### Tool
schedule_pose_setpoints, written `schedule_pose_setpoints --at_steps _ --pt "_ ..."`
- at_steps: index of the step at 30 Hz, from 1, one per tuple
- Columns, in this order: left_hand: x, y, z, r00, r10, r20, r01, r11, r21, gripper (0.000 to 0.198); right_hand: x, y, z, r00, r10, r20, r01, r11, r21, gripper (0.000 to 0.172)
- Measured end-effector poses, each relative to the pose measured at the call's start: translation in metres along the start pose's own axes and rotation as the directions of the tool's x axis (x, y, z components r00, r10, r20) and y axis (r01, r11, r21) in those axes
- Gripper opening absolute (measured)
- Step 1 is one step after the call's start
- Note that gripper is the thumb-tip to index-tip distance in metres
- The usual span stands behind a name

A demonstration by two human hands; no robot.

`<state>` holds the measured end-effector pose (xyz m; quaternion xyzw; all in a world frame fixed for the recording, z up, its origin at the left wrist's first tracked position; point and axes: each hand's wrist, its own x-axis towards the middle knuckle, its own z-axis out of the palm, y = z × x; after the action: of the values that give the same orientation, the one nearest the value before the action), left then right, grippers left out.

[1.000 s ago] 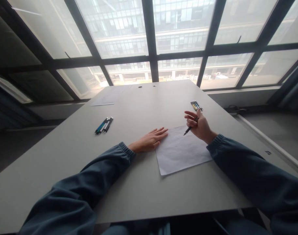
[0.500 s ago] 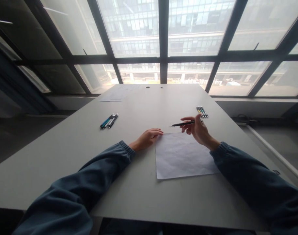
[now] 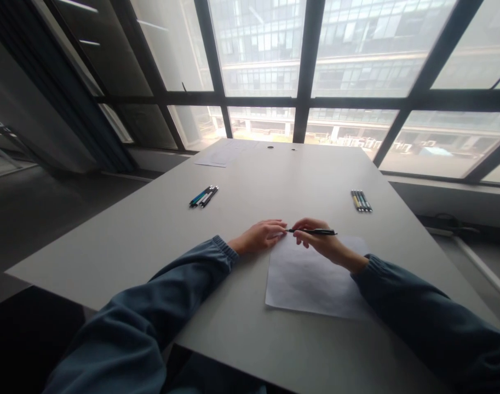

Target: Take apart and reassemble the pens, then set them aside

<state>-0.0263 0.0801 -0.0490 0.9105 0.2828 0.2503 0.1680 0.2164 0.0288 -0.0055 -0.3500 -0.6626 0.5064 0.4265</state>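
Observation:
My right hand point(image 3: 315, 236) is closed round a black pen point(image 3: 321, 232), above the upper part of a white sheet of paper point(image 3: 311, 284). The pen lies nearly level, its tip pointing left, close to the fingertips of my left hand. My left hand point(image 3: 263, 236) rests on the table with fingers stretched out, at the sheet's upper left corner. Whether the tip touches anything I cannot tell. Part of the sheet's right side is hidden under my right forearm.
On the white table point(image 3: 130, 262), several pens point(image 3: 203, 197) lie bunched at the left. Another row of several pens point(image 3: 361, 201) is at the right. Other papers point(image 3: 217, 156) lie at the far left end. Windows point(image 3: 258, 60) stand beyond the table.
My right hand has moved nearer to my left hand, and the pen in it has turned more level. My left hand stays at the paper's corner. The camera view has swung left.

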Motion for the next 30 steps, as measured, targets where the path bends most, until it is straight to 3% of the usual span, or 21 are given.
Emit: schedule_pose_setpoints --at_steps 4,11,18,26,30 --pt "0.000 -0.003 0.000 1.000 0.019 0.010 -0.020 1.000 0.010 0.029 -0.003 0.014 0.001 0.999 -0.006 -0.040 0.005 0.999 -0.037 0.025" --pt "0.001 0.003 -0.003 1.000 -0.002 0.019 0.001 0.999 0.040 0.028 -0.003 0.028 0.005 0.980 0.062 -0.188 -0.063 0.998 0.003 0.039" --pt "0.002 0.005 -0.005 1.000 0.011 0.025 -0.011 0.999 0.030 0.028 -0.003 0.033 0.005 0.969 0.103 -0.224 -0.098 0.995 0.034 0.042" --pt "0.002 -0.001 -0.003 0.999 0.034 0.016 -0.035 0.999 0.028 0.027 -0.004 0.023 0.004 0.972 0.172 -0.157 -0.168 0.985 0.043 0.035" --pt "0.001 -0.003 -0.003 0.999 0.046 0.019 -0.047 0.998 0.037 0.028 -0.007 0.017 0.004 0.984 0.176 0.009 -0.176 0.984 -0.006 0.032"
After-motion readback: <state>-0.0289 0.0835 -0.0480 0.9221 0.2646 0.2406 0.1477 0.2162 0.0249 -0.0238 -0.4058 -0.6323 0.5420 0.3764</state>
